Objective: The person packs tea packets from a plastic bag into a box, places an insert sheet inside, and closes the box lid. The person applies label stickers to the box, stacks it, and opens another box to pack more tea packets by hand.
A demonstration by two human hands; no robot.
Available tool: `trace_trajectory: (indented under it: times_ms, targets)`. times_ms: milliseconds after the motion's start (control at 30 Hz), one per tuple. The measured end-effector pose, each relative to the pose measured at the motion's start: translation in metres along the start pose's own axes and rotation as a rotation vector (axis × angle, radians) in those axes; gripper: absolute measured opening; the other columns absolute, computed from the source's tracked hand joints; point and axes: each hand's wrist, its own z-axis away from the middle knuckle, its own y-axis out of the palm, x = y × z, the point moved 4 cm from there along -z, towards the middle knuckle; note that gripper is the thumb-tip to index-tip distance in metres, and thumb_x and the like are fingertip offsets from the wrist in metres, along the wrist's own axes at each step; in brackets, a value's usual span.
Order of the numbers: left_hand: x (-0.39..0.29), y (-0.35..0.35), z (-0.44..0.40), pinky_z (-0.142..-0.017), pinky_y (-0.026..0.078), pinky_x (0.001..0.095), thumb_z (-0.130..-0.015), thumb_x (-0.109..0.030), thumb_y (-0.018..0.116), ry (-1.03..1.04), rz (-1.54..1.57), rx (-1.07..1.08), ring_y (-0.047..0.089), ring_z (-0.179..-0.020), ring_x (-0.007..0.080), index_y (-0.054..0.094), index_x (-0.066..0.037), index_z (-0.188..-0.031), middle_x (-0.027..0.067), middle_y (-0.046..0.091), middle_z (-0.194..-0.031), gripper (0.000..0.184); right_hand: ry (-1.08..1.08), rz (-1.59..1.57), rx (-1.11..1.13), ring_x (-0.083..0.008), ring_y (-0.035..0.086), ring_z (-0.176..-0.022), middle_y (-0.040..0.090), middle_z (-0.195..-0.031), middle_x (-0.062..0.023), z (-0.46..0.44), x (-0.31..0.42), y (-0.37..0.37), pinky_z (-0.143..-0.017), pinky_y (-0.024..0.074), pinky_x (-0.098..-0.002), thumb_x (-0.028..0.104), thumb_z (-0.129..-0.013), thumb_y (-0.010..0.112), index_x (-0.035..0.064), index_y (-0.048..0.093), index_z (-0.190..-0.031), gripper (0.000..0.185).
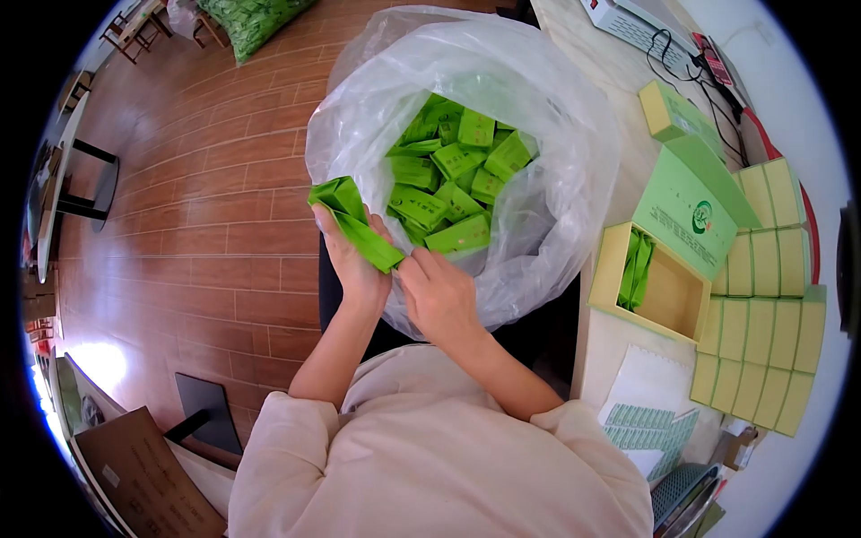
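Observation:
My left hand (354,263) is wrapped round a green foil packet (360,235), held at the near left edge of a large clear plastic bag (574,134). The fingertips of my right hand (437,291) are pressed together at the packet's lower right end. Inside the bag lie several green packets (459,161). To the right, an open box (664,291) with a raised green lid (695,211) has green packets (635,269) standing in its left part.
Stacked yellow-green boxes (762,332) line the wall at right. A sheet of stickers (641,426), a basket (677,493) and a device with cables (637,31) are on the right table. A cardboard box (148,475) is at lower left, a green sack (251,22) at upper left.

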Motion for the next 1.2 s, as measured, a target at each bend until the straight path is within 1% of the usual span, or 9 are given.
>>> trace_trajectory:
  times_ms: [267,467,567,733,800,900,967,1100,1200]
  targets:
    - [0.009,-0.031,-0.002,-0.056,0.041,0.0256,-0.096,-0.057,0.038,-0.031,-0.126,-0.291,0.046,-0.063,0.0106,0.049,-0.011,-0.099,-0.0004,0.046,-0.073,0.048,0.197,-0.086,0.04,-0.0287,0.06,-0.071,0.059,-0.086,-0.0103,0.006,-0.009,0.008,-0.055,0.047,-0.0368,0.015,-0.081,0.067,0.0047,0.057,-0.091,0.017]
    - [0.01,-0.043,-0.005,-0.063,0.044,0.0258,-0.097,-0.055,0.037,-0.139,-0.147,-0.328,0.05,-0.072,0.0097,0.052,-0.01,-0.11,-0.0011,0.05,-0.081,0.049,0.019,-0.155,-0.075,-0.0296,0.06,-0.068,0.059,-0.087,-0.0097,0.005,-0.006,0.016,-0.052,0.047,-0.0364,0.007,-0.078,0.068,0.0057,0.059,-0.095,0.019]
    - [0.009,-0.042,-0.003,-0.06,0.042,0.0246,-0.096,-0.055,0.039,-0.105,-0.15,-0.296,0.048,-0.067,0.0094,0.053,-0.011,-0.106,-0.0015,0.048,-0.077,0.047,-0.01,-0.173,-0.021,-0.0273,0.058,-0.072,0.056,-0.085,-0.0084,0.002,-0.003,0.015,-0.057,0.0479,-0.0358,0.007,-0.077,0.067,0.0058,0.059,-0.095,0.02]
    - [0.031,-0.052,-0.005,-0.054,0.04,0.0249,-0.094,-0.055,0.044,-0.489,-0.062,0.035,0.045,-0.06,0.0104,0.052,-0.012,-0.099,-0.0018,0.047,-0.073,0.044,-0.239,-0.189,0.043,-0.0266,0.057,-0.072,0.056,-0.084,-0.0078,0.007,-0.007,0.013,-0.059,0.0468,-0.0346,0.004,-0.074,0.066,0.0069,0.062,-0.094,0.021]
    - [0.033,-0.051,-0.003,-0.054,0.04,0.0248,-0.094,-0.055,0.045,-0.474,-0.015,0.032,0.045,-0.06,0.0105,0.052,-0.012,-0.099,-0.0017,0.047,-0.072,0.044,-0.309,-0.191,0.067,-0.0269,0.055,-0.069,0.056,-0.083,-0.0073,0.006,-0.009,0.017,-0.059,0.0462,-0.0337,0.002,-0.072,0.066,0.0077,0.064,-0.094,0.022]
    - [0.022,-0.033,0.0,-0.059,0.041,0.0252,-0.095,-0.054,0.044,-0.4,-0.017,-0.105,0.047,-0.065,0.0113,0.052,-0.01,-0.099,-0.0009,0.049,-0.077,0.045,-0.22,-0.292,-0.096,-0.0242,0.056,-0.068,0.055,-0.079,-0.0077,0.005,-0.011,0.014,-0.056,0.044,-0.0331,0.012,-0.084,0.061,0.0051,0.057,-0.095,0.013]
    - [0.001,-0.026,0.003,-0.066,0.042,0.0262,-0.098,-0.05,0.04,-0.057,-0.143,-0.345,0.048,-0.072,0.0117,0.052,-0.009,-0.1,-0.0002,0.05,-0.083,0.043,0.466,-0.538,-0.086,-0.0224,0.051,-0.055,0.051,-0.066,-0.0071,0.015,-0.023,0.023,-0.051,0.0415,-0.0332,0.015,-0.092,0.057,0.0035,0.051,-0.095,0.013]
    - [0.0,-0.046,0.004,-0.068,0.04,0.026,-0.102,-0.04,0.034,0.34,-0.473,-0.27,0.046,-0.074,0.01,0.047,-0.006,-0.095,0.0003,0.049,-0.085,0.038,0.673,-0.592,0.135,-0.0213,0.048,-0.048,0.047,-0.057,-0.0065,0.022,-0.026,0.044,-0.049,0.0401,-0.0349,0.02,-0.096,0.052,0.0018,0.046,-0.093,0.02]
    - [-0.005,-0.049,0.005,-0.067,0.039,0.0255,-0.103,-0.038,0.032,0.364,-0.455,-0.252,0.045,-0.073,0.0092,0.044,-0.005,-0.092,0.0002,0.048,-0.082,0.037,0.881,-0.994,0.183,-0.0198,0.049,-0.051,0.05,-0.061,-0.0078,0.029,-0.03,0.059,-0.051,0.0415,-0.0359,0.02,-0.095,0.053,0.0009,0.044,-0.094,0.022]
